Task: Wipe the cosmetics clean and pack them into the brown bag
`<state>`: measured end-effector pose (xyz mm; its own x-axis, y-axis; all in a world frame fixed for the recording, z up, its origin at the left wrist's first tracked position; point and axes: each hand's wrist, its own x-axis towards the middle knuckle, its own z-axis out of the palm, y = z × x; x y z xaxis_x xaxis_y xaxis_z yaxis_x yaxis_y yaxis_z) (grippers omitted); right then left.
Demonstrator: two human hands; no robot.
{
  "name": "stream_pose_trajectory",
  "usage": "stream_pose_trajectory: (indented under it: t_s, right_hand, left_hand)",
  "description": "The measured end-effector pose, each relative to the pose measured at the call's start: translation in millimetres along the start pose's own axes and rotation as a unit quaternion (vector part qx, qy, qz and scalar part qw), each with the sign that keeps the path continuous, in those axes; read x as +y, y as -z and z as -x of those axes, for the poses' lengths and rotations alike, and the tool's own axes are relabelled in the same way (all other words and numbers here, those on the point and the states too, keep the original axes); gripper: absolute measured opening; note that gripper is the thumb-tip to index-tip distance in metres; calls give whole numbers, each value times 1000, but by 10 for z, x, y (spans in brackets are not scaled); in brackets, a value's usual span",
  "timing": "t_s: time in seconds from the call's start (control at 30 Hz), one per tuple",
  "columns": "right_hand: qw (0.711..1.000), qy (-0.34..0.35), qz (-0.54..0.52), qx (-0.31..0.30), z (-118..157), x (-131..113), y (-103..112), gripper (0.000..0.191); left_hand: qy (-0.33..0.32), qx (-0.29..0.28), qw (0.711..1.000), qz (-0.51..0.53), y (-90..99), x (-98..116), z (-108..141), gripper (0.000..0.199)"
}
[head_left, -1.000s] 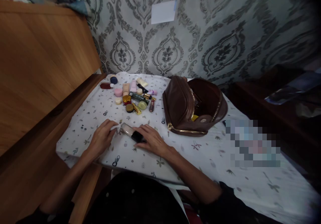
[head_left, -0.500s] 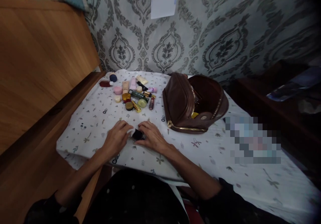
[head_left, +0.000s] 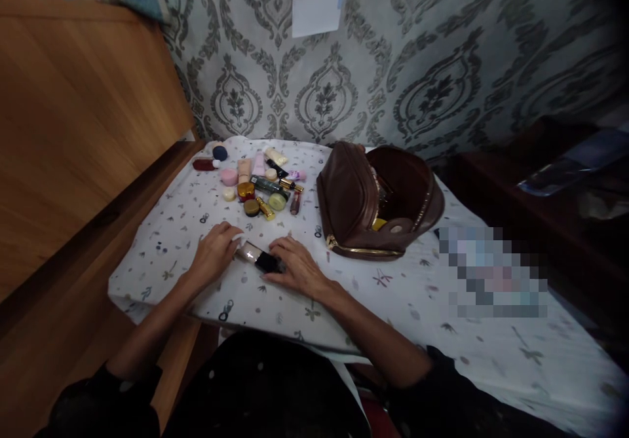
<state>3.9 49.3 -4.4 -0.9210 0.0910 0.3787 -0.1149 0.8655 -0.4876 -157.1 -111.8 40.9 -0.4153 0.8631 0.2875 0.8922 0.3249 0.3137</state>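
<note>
Black-capped bottle (head_left: 257,257), end obscured by right hand (head_left: 301,270)

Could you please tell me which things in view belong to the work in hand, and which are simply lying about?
Work in hand:
pale bottle, held by its black end in the right hand;
white tissue or cloth, pinched in the left hand.

Apparently just lying about:
open brown bag;
pink jar;
red-and-gold jar;
gold tube;
dark red bottle.
</note>
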Motion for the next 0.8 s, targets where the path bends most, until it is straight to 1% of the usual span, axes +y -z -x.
stream_pose_trajectory:
  t_s: [0.1, 0.23, 0.3, 0.4, 0.5, 0.6, 0.7, 0.8]
  right_hand:
    - [1000, -1, -11, -3, 6, -7, 18, 38]
    - [999, -31, -39, 10, 38, 20, 9, 42]
    - [996, -46, -74, 19, 53, 31, -6, 43]
    - [986, -50, -156, 41, 57, 25, -18, 42]
    - [974, -52, -214, 57, 47, 4, -17, 43]
    - [965, -84, -238, 71, 38, -7, -27, 47]
    - [957, -114, -258, 72, 34, -4, -54, 47]
    - [952, -124, -270, 69, 32, -8, -75, 45]
  left_hand:
    - [18, -5, 998, 61, 15, -106, 28, 22]
    - [17, 9, 995, 95, 84, -101, 129, 25]
    - [13, 9, 994, 107, 129, -86, 196, 24]
    - [7, 16, 992, 123, 173, -73, 313, 21]
    - [0, 30, 992, 121, 182, -62, 421, 21]
    - [-1, 29, 994, 108, 183, -51, 483, 21]
    - [-3, 38, 996, 85, 177, -24, 488, 20]
    - [-22, 57, 997, 54, 136, 78, 455, 20]
